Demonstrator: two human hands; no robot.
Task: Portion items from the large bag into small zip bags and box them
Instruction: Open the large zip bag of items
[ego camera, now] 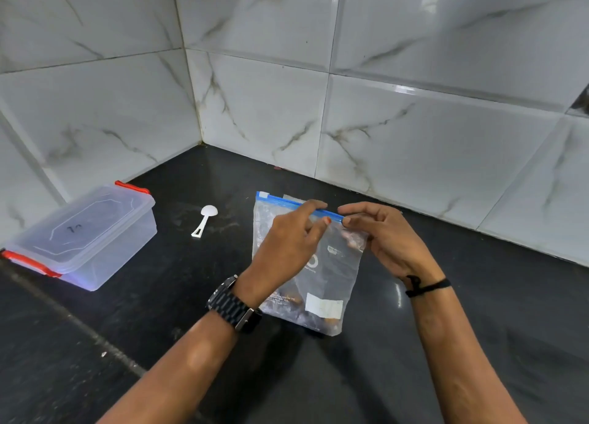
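Pinching the zip bag [331,264] blue seal: left hand [287,245], right hand [385,232].

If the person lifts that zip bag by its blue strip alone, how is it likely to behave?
The zip bag looks like thin, wrinkled clear film, so it would probably sag and fold rather than hold shape. Brown contents sit low near its bottom edge, so it would likely hang bottom-heavy and swing. Both the left hand and right hand pinch the strip, suggesting slick film needing a firm grip.
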